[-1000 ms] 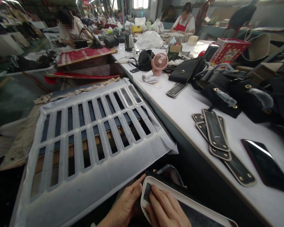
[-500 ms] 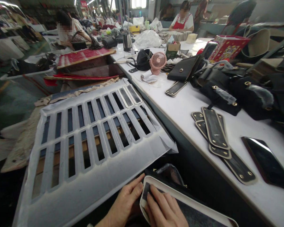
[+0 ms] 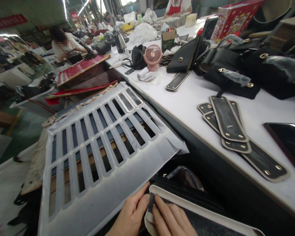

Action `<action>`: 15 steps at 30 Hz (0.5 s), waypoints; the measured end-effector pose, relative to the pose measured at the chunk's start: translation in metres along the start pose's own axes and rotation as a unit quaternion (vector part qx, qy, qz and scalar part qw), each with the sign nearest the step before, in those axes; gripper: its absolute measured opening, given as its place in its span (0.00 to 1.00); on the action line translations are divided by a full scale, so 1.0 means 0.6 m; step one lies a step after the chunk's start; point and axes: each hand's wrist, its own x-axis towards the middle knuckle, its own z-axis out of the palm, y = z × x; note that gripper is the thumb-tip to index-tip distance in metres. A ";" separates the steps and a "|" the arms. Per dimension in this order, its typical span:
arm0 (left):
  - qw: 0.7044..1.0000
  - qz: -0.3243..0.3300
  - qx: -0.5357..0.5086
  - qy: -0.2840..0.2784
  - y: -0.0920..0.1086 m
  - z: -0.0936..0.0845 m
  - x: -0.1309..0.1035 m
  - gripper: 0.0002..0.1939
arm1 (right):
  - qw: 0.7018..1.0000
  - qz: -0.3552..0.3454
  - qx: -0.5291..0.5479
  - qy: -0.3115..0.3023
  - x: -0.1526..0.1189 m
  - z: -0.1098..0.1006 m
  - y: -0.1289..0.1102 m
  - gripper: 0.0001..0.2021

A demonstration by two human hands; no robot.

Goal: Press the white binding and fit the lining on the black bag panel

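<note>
At the bottom of the view lies a black bag, its long panel bordered by a raised off-white edge. My left hand is closed at the bag's left corner, thumb and forefinger against the rim. My right hand has its fingers together, pressed onto the dark strip inside that corner; its thumb is hidden. Behind the bag's edge, a clear plastic-wrapped handle shows in part. Left of my hands is a pale slotted panel, with two dark pale-edged strips lying at its far right corner.
On the white table to the right are stacked dark strips with brass rivets, a phone, black bags and a pink fan. Red-topped boards stand beyond the slotted panel. Other people work farther back.
The view has tilted and shifted, so the table and strips appear farther up and nearer. Both hands stay at the same corner of the bag, with little visible finger movement.
</note>
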 end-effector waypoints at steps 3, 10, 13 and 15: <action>0.998 -0.001 0.061 0.030 -0.004 0.003 0.003 0.30 | 0.993 0.033 0.103 0.053 -0.002 0.002 0.009 0.16; 0.980 -0.006 -0.197 -0.011 -0.016 0.024 0.002 0.27 | 0.951 0.211 0.187 0.126 0.000 -0.041 0.018 0.12; 0.903 -0.014 -0.425 -0.055 -0.023 0.037 0.000 0.23 | 0.977 0.087 0.179 0.070 0.021 -0.059 0.025 0.16; 0.867 -0.007 -0.496 -0.053 -0.030 0.041 0.000 0.19 | 0.987 -0.005 0.157 0.029 0.039 -0.063 0.025 0.17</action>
